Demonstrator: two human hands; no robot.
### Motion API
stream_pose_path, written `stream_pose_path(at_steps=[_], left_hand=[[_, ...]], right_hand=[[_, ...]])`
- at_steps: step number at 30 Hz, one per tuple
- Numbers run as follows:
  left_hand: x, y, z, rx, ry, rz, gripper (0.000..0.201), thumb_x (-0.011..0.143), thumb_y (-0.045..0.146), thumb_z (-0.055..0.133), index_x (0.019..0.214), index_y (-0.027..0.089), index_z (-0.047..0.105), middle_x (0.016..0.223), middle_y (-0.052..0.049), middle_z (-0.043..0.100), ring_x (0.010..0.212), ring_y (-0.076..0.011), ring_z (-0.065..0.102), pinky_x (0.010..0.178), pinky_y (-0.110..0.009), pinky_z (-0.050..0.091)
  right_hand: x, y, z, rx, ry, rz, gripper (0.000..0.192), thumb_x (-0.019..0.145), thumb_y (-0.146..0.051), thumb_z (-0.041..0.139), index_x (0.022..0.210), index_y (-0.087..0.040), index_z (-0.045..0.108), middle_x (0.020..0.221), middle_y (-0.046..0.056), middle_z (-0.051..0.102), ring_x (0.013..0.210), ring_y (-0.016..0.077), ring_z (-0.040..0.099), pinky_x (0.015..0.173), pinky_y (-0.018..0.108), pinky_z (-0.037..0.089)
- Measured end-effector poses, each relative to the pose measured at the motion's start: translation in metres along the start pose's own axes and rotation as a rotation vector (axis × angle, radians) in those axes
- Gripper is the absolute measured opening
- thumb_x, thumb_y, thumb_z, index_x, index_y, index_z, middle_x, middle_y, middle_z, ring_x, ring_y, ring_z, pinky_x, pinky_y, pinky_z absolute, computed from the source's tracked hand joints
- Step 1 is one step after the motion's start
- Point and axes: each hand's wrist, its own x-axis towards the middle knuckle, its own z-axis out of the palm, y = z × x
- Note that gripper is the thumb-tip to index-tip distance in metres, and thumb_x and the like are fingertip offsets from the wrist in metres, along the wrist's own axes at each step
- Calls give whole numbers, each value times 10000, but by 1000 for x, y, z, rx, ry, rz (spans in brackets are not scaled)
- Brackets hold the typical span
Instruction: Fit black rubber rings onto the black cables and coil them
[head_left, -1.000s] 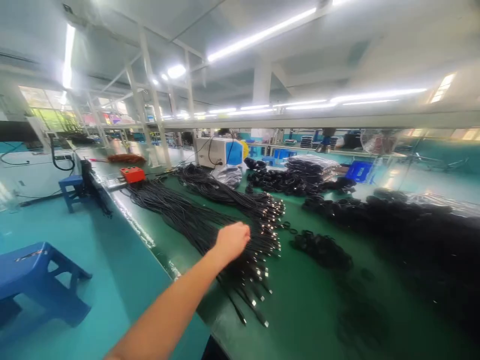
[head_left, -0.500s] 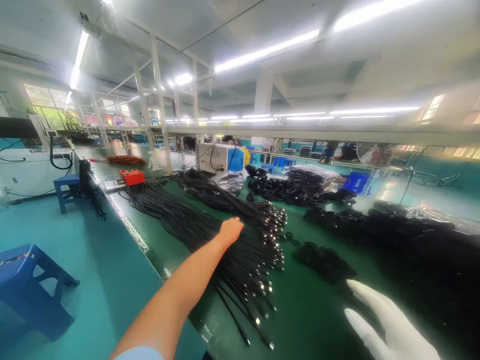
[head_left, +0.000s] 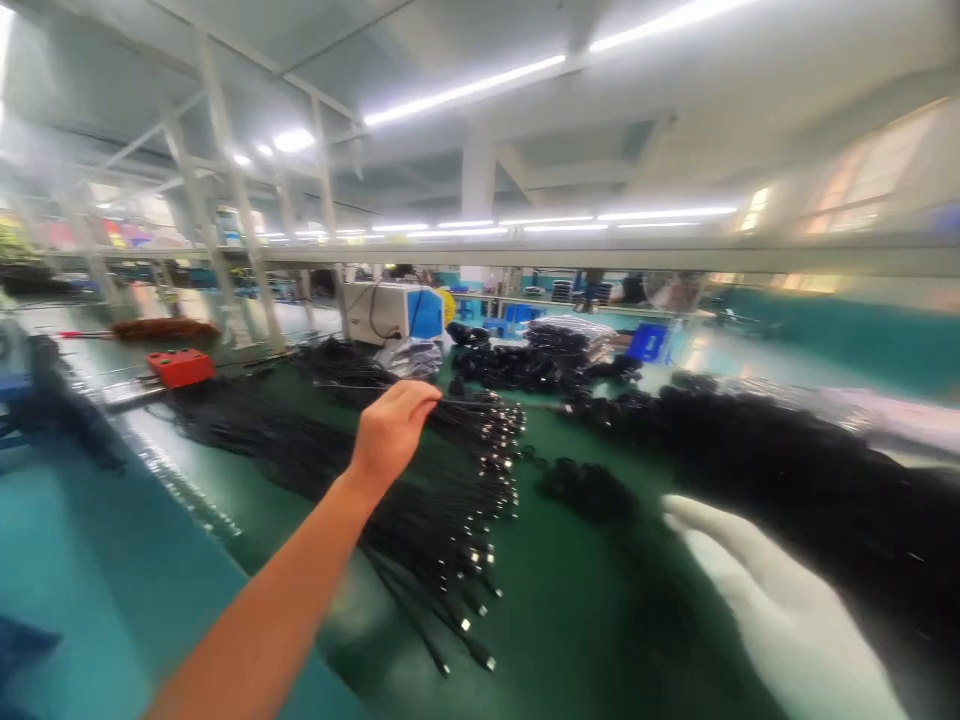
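My bare left hand (head_left: 394,430) is pinched around a black cable (head_left: 487,404), held a little above a spread of black cables (head_left: 315,440). The held cable's connector end points right, past the row of metal plug tips. My right hand (head_left: 765,590), in a white glove, hovers over the green table with fingers stretched out and nothing visible in it. Nearest to it are a small heap of black coiled cables (head_left: 589,490) and a large dark pile (head_left: 795,470); single pieces in that pile are blurred.
On the green table (head_left: 570,600) stand a red box with buttons (head_left: 180,367) and a white-and-blue machine (head_left: 394,312). More black coils (head_left: 517,370) and clear plastic bags (head_left: 574,332) lie toward the back. A shelf rail (head_left: 525,258) runs across above the table.
My left hand has risen off the spread with one cable pinched in it. My right hand's thumb and fingers have come closer together. The view has turned to the right.
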Motion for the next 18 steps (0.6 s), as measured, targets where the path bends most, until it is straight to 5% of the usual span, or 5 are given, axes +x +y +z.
stream_pose_path(at_steps=[4,7,9,15,18], left_hand=[[-17,52,-11,-224,19,288,170,895,245,488,945,227,648,1001,1,672,941,-134,613,890,-238,461],[-26,76,-2,-180,-61,380,191,888,216,482,925,230,669,966,-5,687,898,-147,612,848,-267,469],[-30,86,8,-107,-155,395,195,881,218,489,933,233,676,975,-14,690,951,-187,582,887,-334,435],[-46,115,26,-383,-766,505,158,891,226,510,966,250,648,982,24,665,977,-146,542,1034,-357,253],[-46,125,30,-412,-874,491,177,898,208,495,828,224,657,820,31,653,849,-133,532,900,-300,323]], right_hand=[[-7,-34,18,1011,-493,231,485,822,-563,485,1037,-155,635,1066,147,645,951,278,624,863,468,475],[-18,-36,27,1248,-1090,362,558,812,-562,494,1104,-95,579,1018,170,648,839,283,658,679,450,537],[-26,-29,33,1296,-1326,381,463,806,-415,558,1125,-78,549,950,161,669,759,267,679,560,388,556],[-39,-9,50,1492,-1511,487,368,793,-244,454,1076,-25,544,890,193,684,746,293,692,541,410,563],[-42,-8,55,1471,-1469,504,345,770,-207,454,1038,-16,556,879,194,684,783,297,689,572,410,568]])
